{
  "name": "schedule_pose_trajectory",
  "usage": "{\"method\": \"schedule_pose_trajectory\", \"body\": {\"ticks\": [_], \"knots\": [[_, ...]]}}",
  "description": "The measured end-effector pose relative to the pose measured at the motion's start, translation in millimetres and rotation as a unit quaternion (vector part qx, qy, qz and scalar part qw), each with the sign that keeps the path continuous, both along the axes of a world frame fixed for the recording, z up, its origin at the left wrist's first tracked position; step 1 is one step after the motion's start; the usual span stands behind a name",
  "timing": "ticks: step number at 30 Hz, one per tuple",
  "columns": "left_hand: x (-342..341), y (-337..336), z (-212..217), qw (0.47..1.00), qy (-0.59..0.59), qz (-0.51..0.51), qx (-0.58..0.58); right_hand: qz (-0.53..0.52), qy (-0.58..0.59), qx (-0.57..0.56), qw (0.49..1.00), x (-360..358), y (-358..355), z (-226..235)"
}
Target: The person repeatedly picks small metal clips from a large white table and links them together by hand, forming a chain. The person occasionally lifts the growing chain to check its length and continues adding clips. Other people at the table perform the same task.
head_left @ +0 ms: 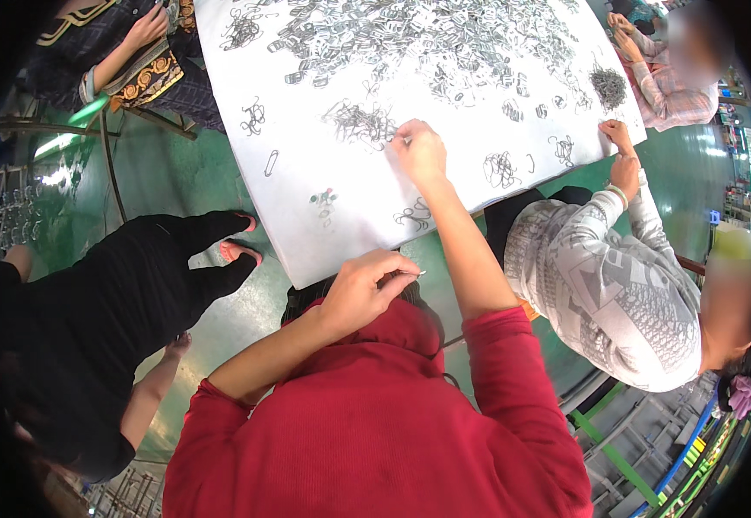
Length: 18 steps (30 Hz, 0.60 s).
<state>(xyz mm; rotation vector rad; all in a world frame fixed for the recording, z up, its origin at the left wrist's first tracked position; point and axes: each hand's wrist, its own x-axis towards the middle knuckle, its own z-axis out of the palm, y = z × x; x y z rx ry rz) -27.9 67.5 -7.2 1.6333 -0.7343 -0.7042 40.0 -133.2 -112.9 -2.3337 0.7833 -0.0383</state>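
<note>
You get bright, fairly even light on the white tabletop (293,229), while glare streaks the glossy green floor (155,177) at your left. Blurred patches cover two heads (734,293) at right; straight edges bow toward the black rim.

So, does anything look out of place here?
Slightly: one loop lies alone near the left edge of the table, apart from the pile at the right hand; a small cluster shows green and red, unlike the grey rest.

Wire pile (354,121) on the table (280,220)
</note>
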Motion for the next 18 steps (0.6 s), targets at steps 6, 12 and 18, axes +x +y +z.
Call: {"method": "schedule_pose_trajectory", "body": {"ticks": [6, 12, 18], "knots": [[8.2, -0.8, -1.5, 0.998, 0.04, -0.017, -0.047, -0.153, -0.212, 0.362, 0.895, -25.2, -1.2, 6.2], [6.5, 3.9, 4.5, 0.996, 0.058, -0.055, -0.044, -0.221, -0.216, 0.4, 0.863, -122.6, 34.0, 113.3], [6.3, -8.0, 10.4, 0.993, 0.056, -0.087, -0.059, -0.188, -0.24, 0.395, 0.867, -199.3, 74.0, 139.2]]}}
